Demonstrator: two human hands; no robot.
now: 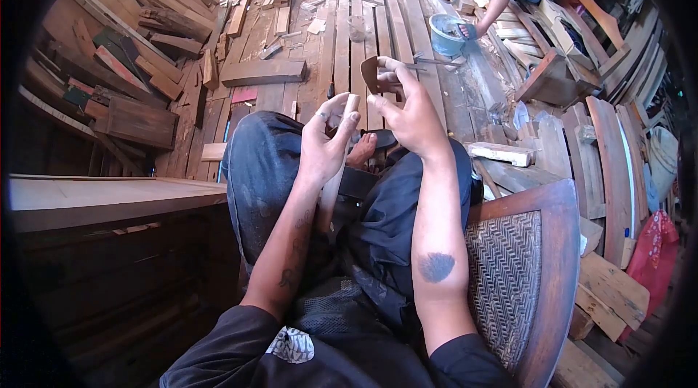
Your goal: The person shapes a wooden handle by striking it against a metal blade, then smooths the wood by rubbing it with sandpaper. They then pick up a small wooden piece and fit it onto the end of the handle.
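I see my right hand point(413, 115) pinching a small dark brown carved wooden piece point(373, 75) between thumb and fingers, raised above my knees. My left hand point(326, 142) is closed around a long pale wooden stick point(336, 170) that runs down over my lap, beside the woven cane chair point(509, 272).

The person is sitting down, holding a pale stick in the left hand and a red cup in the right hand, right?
Not quite. The right hand holds a dark brown wood piece, not a red cup. The left hand does hold the pale stick, as the head view shows.
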